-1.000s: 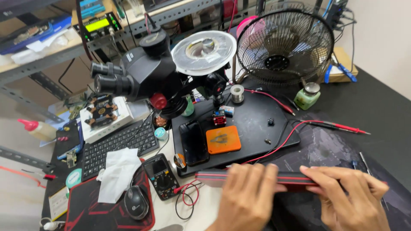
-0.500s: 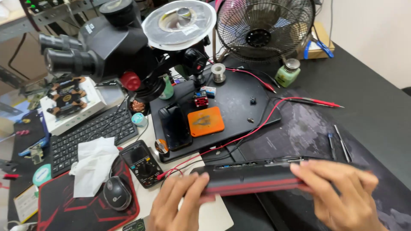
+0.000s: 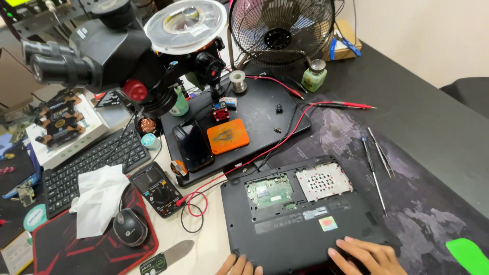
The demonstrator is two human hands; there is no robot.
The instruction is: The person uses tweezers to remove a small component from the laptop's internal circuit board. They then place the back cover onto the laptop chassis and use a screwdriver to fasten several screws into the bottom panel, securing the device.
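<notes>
While lying bottom-up at the table's near edge, black laptop (image 3: 300, 219) with open hatch showing green circuit board (image 3: 269, 191). Right hand (image 3: 364, 256) flat on its near edge, fingers spread, gripping nothing. Left hand (image 3: 238, 266) barely visible at near-left corner, fingers' state impossible to tell; multimeter (image 3: 155, 188) beside left.

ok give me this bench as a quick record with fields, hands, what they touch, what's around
left hand: fingertips on the near edge of the black laptop lying bottom-up, open
right hand: flat on the laptop's near right corner, open
laptop: bottom cover off, green circuit board exposed
left of laptop: black multimeter, red probe lead
behind: orange square pad, black desk fan, black microscope
right: thin metal tools
</notes>
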